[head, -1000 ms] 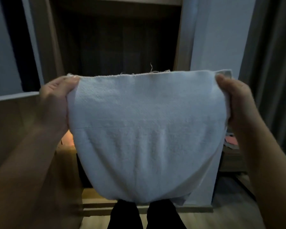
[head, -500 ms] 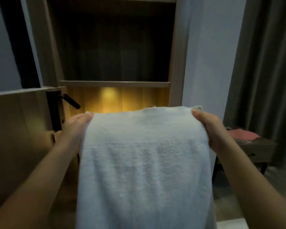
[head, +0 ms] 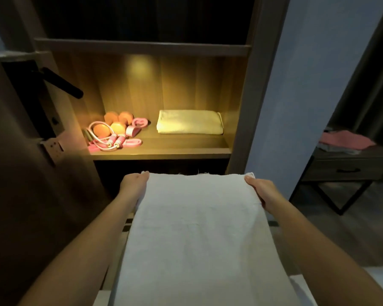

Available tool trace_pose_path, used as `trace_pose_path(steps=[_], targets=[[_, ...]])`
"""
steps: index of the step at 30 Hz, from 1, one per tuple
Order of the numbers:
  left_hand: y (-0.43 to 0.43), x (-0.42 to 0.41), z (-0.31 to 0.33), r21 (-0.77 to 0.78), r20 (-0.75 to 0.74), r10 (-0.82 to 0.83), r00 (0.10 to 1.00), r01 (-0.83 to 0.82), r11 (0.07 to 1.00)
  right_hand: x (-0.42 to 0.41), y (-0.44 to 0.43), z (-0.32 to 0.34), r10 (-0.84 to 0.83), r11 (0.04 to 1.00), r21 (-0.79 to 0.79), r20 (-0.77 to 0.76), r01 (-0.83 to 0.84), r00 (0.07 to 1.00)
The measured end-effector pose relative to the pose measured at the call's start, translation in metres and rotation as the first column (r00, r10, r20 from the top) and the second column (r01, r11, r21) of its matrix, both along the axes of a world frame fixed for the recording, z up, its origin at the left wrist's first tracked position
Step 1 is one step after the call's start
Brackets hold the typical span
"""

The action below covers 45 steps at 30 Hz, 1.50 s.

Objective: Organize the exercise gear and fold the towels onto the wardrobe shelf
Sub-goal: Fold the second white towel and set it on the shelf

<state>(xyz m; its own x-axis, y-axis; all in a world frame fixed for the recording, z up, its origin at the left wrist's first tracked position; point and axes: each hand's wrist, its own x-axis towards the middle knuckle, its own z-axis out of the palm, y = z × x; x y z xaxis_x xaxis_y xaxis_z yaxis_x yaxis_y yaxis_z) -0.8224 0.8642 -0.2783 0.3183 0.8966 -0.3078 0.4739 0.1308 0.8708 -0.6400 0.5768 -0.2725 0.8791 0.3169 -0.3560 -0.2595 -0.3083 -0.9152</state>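
Note:
A white towel [head: 197, 235] stretches from its far edge down toward me. My left hand [head: 134, 184] pinches its far left corner and my right hand [head: 260, 187] pinches its far right corner, both held below the lit wardrobe shelf [head: 161, 152]. On that shelf a folded cream towel [head: 189, 122] lies at the right. Pink exercise gear [head: 115, 133], a skipping rope, grips and orange dumbbells, sits in a cluster at the left.
The wardrobe door [head: 20, 173] with a black handle [head: 62, 82] stands open on the left. A blue wall panel [head: 296, 107] rises to the right of the wardrobe. Further right a dark side table [head: 345, 168] carries a pink cloth [head: 346, 140].
Both hands have lowered the towel from chest height to below the shelf. The view has tilted down, so the shelf with the gear and the folded towel now shows.

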Motion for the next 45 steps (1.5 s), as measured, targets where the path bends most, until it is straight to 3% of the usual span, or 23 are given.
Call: trace_pose_path(steps=[4, 7, 15, 17, 21, 24, 25, 28, 30, 32, 34, 36, 42, 45], targets=[[0.001, 0.003, -0.059, -0.01, -0.154, -0.118, 0.981, 0.118, 0.993, 0.004, 0.022, -0.044, 0.062, 0.967, -0.241, -0.11, -0.087, 0.992], [0.001, -0.001, -0.099, -0.174, -0.279, -0.256, 0.926, 0.214, 0.961, -0.002, 0.037, -0.075, 0.006, 0.908, -0.411, -0.183, -0.082, 0.983], [0.0, -0.004, -0.135, -0.492, -0.242, -0.27, 0.932, 0.122, 0.862, -0.011, 0.042, -0.103, 0.024, 0.848, -0.489, -0.353, -0.206, 0.935], [-0.003, -0.007, -0.136, -0.501, -0.268, -0.264, 0.927, 0.1, 0.86, -0.015, 0.039, -0.105, 0.031, 0.832, -0.506, -0.364, -0.225, 0.931], [-0.013, -0.023, -0.131, -0.419, -0.386, -0.31, 0.869, 0.134, 0.898, -0.022, 0.029, -0.107, 0.06, 0.781, -0.579, -0.302, -0.233, 0.951], [-0.022, -0.043, -0.129, -0.428, -0.394, -0.339, 0.854, 0.156, 0.89, -0.033, 0.01, -0.112, 0.086, 0.825, -0.519, -0.279, -0.226, 0.956], [-0.025, -0.047, -0.128, -0.378, -0.355, -0.3, 0.885, 0.158, 0.912, -0.036, 0.005, -0.113, 0.09, 0.862, -0.473, -0.211, -0.182, 0.973], [-0.032, -0.046, -0.115, -0.101, -0.228, -0.205, 0.952, 0.186, 0.977, -0.037, 0.002, -0.11, 0.077, 0.929, -0.369, 0.197, 0.001, 0.977], [-0.032, -0.04, -0.102, -0.048, -0.187, -0.198, 0.962, 0.192, 0.98, -0.035, 0.006, -0.103, 0.082, 0.939, -0.342, 0.271, 0.016, 0.959], [-0.031, -0.038, -0.094, -0.173, -0.179, -0.22, 0.959, 0.189, 0.967, -0.033, 0.006, -0.105, 0.091, 0.935, -0.352, 0.102, -0.05, 0.991], [-0.032, -0.043, -0.094, -0.355, -0.251, -0.291, 0.923, 0.192, 0.915, -0.035, 0.0, -0.111, 0.068, 0.919, -0.374, -0.162, -0.125, 0.984], [-0.035, -0.048, -0.098, -0.44, -0.308, -0.321, 0.896, 0.166, 0.883, -0.037, -0.007, -0.119, 0.044, 0.906, -0.393, -0.278, -0.156, 0.959], [-0.037, -0.058, -0.111, -0.5, -0.297, -0.381, 0.876, 0.198, 0.843, -0.037, -0.008, -0.124, 0.112, 0.858, -0.44, -0.342, -0.264, 0.933], [-0.031, -0.05, -0.109, -0.368, -0.338, -0.332, 0.881, 0.202, 0.908, -0.029, 0.004, -0.122, 0.119, 0.839, -0.506, -0.189, -0.2, 0.975]])
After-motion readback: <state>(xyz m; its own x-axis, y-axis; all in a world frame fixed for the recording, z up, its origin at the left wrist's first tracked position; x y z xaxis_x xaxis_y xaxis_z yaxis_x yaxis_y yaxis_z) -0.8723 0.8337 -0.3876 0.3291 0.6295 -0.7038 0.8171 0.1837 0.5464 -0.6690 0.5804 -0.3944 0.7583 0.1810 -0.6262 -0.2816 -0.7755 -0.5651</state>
